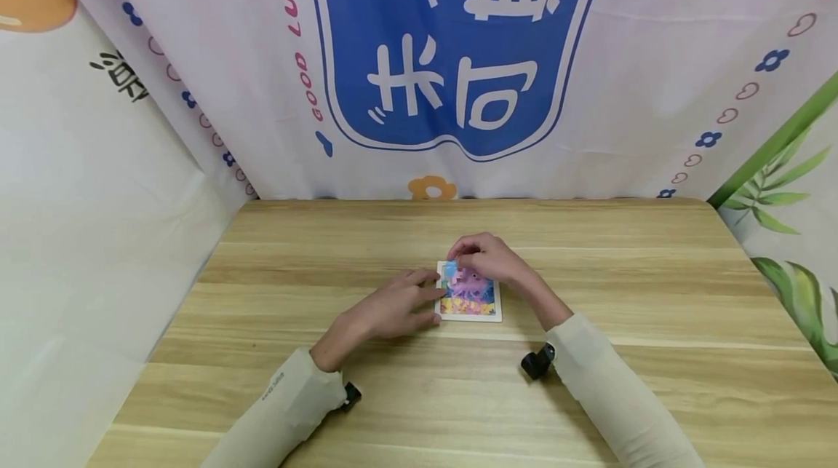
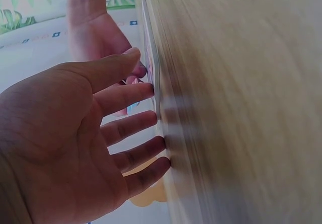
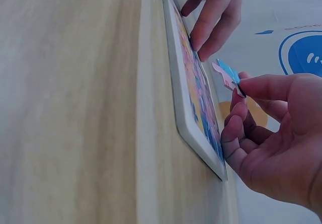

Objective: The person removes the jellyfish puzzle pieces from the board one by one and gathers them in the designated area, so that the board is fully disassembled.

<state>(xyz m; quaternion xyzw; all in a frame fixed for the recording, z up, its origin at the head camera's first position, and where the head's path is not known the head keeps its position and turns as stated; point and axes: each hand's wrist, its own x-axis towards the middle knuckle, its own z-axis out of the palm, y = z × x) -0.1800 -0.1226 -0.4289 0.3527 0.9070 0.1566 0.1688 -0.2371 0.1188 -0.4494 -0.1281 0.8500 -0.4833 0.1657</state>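
Note:
A small jigsaw puzzle (image 1: 468, 306) in a white frame lies flat on the table, its picture a pink creature over yellow and pink shapes on blue. My right hand (image 1: 487, 258) is over its upper part and pinches a puzzle piece (image 3: 229, 75) between thumb and fingers. That piece is blue and pink, held tilted just above the picture in the right wrist view. At the puzzle's left edge my left hand (image 1: 399, 306) rests with fingers extended, fingertips on the frame and the tabletop. The right hand partly hides the puzzle's top edge.
The wooden table (image 1: 622, 395) reaches back to a printed cloth (image 1: 622, 75) with a blue sign and lettering. Another white printed cloth (image 1: 98, 235) hangs along the left side. Small black devices (image 1: 538, 362) sit at both wrists.

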